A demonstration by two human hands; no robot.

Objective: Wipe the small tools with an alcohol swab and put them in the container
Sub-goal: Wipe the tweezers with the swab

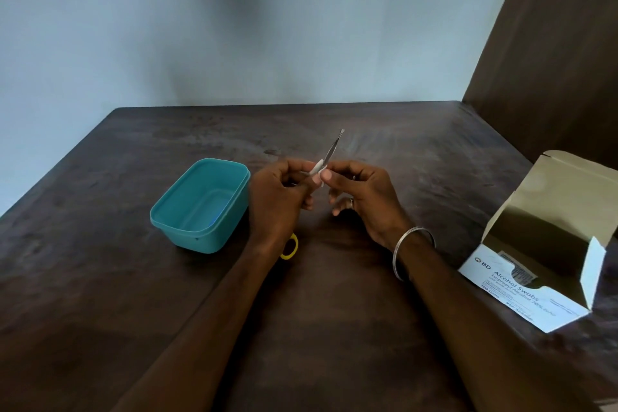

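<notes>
Steel tweezers (332, 148) gripped low in left hand (279, 197), white swab (317, 169) pinched round them by right hand (361, 192); best drawn tipward, then dropped into teal container (174, 222).

Above the dark table (334, 328), the left hand (279, 201) grips metal tweezers (334, 145) while the right hand (363, 192) pinches a white swab (317, 169) around them, beside the teal container (200, 207) and an open swab box (541, 264).
</notes>
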